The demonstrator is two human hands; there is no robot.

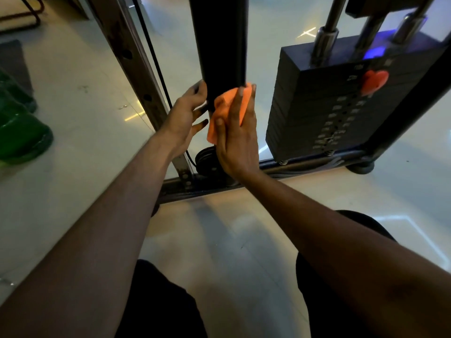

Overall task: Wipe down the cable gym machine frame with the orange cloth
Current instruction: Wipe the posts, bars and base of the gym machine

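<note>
Pale glossy tile floor (80, 76), dim gym room. Black upright post (220, 40) of machine frame centre; weight stack (324, 111) right, plate numbers blurred, unreadable. Right hand (238, 140) flat, fingers straight, pressing orange cloth (227, 111) against post's lower part. Left hand (186, 115) fingers spread, fingertips touching post's left edge.

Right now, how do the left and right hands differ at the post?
The right hand presses the orange cloth flat against the black post; the left hand holds no cloth, its spread fingers touching the post's left edge. The right hand sits lower. Both have straight fingers.
</note>
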